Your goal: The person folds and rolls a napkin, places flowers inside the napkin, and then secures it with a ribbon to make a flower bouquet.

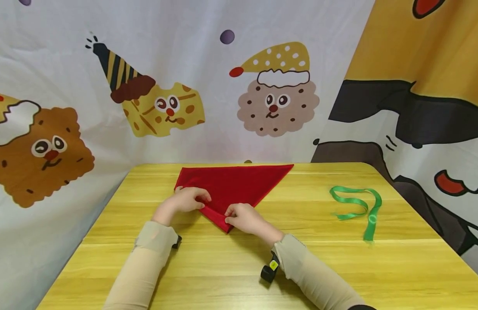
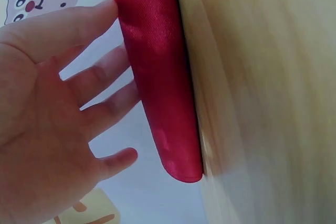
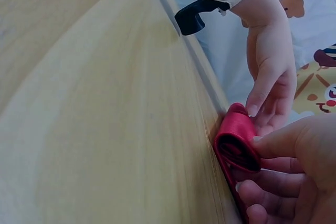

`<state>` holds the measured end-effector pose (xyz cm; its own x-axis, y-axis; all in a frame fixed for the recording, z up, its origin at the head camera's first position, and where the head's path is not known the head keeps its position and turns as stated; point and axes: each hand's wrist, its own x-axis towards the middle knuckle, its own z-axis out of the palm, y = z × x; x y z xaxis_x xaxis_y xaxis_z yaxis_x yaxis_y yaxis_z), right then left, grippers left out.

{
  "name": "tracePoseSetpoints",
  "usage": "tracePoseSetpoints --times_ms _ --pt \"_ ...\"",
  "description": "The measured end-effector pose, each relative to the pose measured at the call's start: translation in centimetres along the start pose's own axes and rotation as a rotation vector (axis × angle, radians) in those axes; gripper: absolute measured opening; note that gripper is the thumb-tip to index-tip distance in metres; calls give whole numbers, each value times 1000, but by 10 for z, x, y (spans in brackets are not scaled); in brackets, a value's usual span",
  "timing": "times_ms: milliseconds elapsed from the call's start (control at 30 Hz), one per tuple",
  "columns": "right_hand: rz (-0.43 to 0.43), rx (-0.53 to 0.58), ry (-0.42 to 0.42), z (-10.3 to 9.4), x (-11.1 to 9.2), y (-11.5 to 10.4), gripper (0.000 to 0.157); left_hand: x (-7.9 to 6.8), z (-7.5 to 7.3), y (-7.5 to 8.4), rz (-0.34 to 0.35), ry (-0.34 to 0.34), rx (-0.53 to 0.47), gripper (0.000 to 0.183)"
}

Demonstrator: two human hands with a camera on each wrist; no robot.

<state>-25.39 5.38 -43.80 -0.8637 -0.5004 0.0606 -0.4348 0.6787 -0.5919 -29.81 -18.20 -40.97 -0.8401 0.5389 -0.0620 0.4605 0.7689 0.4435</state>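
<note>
A red cloth [image 1: 235, 183] lies on the table as a triangle, its near left edge rolled into a narrow tube. At the near end of that roll, my right hand [image 1: 244, 217] pinches the cloth between thumb and fingers. The right wrist view shows the coiled layers in the open end of the roll [image 3: 237, 135]. My left hand [image 1: 186, 199] is farther along the same edge. In the left wrist view its loosely spread fingers [image 2: 105, 106] and thumb touch the side of the rolled cloth [image 2: 157, 77]; the little finger stands clear.
To the right, a green ribbon [image 1: 372, 215] lies in loose curves on the wooden table [image 1: 208, 275]. Behind the table hangs a curtain [image 1: 219, 99] printed with cartoon figures. A black wrist device [image 1: 269, 271] is on the right sleeve.
</note>
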Motion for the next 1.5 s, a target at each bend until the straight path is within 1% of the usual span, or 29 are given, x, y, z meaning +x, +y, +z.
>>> tracePoseSetpoints --times_ms 100,333,467,567,767,833,933,967,1067,1167,1300,1367,1500 --pt "-3 3 2 0 0 2 5 0 -1 -2 14 26 3 14" --pt "30 7 -19 1 0 5 11 -2 -1 -3 -2 29 7 14" --pt "20 -11 -7 2 0 6 10 -3 0 -1 33 26 9 16" --pt "-12 -21 8 3 1 6 8 -3 2 -1 49 7 19 18" --pt "-144 -31 21 4 0 3 12 -4 1 1 34 -26 30 22" --pt "-155 -36 14 4 0 2 11 -4 0 1 34 -30 33 23" --pt "-140 -37 1 5 0 1 6 -4 0 2 37 -42 33 23" --pt "-134 -34 -2 6 1 1 7 -4 0 2 40 -45 33 23" --pt "-99 -23 -19 8 2 0 18 -4 0 3 38 -52 33 24" --pt "-75 -39 -33 9 4 -3 29 -4 -1 4 44 -55 35 25" --pt "-68 -99 -50 11 5 -5 40 -4 -1 4 45 -62 33 26" --pt "-64 -127 -54 12 4 -6 40 -4 -1 3 40 -64 35 26" --pt "-69 -166 -35 13 4 -6 32 -4 1 1 43 -59 46 27"
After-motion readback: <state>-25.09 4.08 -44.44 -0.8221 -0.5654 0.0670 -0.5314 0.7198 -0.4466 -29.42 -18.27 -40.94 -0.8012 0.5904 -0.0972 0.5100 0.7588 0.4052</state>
